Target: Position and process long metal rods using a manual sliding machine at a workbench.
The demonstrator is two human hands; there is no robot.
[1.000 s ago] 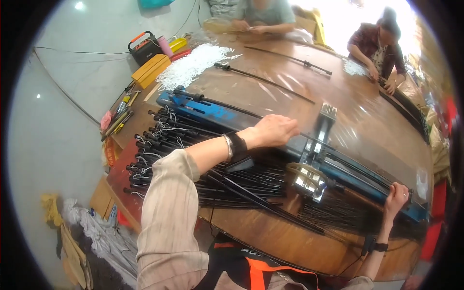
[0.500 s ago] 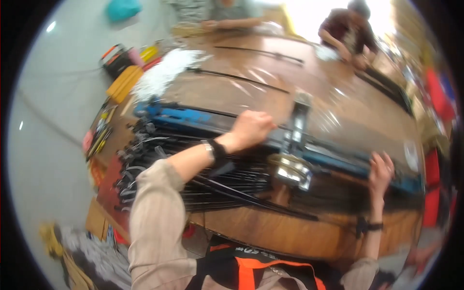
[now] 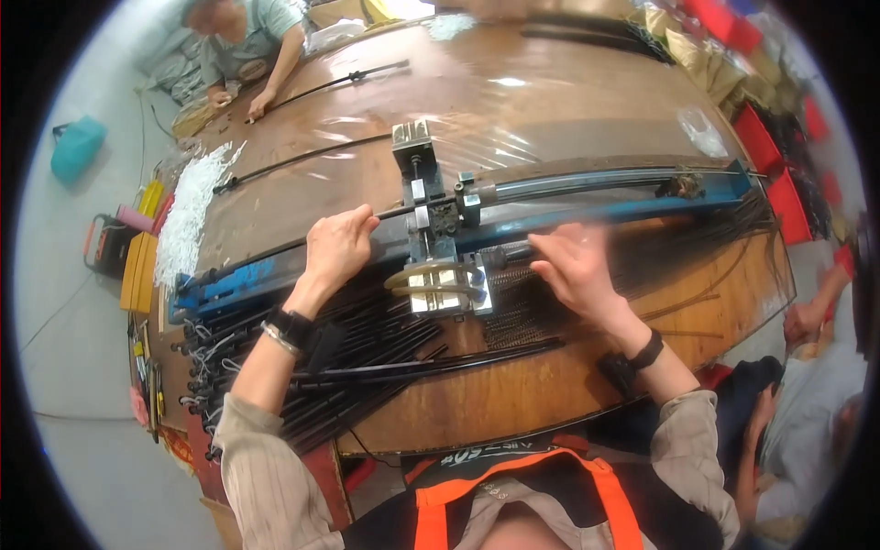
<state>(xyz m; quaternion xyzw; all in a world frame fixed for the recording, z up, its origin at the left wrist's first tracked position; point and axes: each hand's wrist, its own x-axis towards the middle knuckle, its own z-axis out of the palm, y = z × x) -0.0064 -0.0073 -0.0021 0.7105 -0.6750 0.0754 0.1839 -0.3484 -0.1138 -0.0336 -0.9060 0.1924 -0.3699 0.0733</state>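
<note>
A long blue bench fixture point(image 3: 541, 217) lies across the table, with a metal clamp unit point(image 3: 431, 225) at its middle. A thin black rod point(image 3: 396, 213) runs along the fixture's left half into this unit. My left hand point(image 3: 337, 249) is closed on the rod, left of the clamp; its fingertips are partly hidden. To the right of the clamp, my right hand point(image 3: 577, 268) hovers in front of the rail with fingers apart and blurred, nothing visible in it. Many black rods point(image 3: 302, 367) lie heaped under my left forearm.
Dark thin strands point(image 3: 660, 261) spread over the table's right side. White small pieces point(image 3: 192, 211) are piled at the left. Farther back lie two long black rods point(image 3: 312, 151). A co-worker point(image 3: 252, 55) sits at the far left; red bins point(image 3: 788, 206) line the right edge.
My right hand has moved left, from the rail's right end toward the clamp. The left hand stays closed left of the clamp. The view has turned and shifted.
</note>
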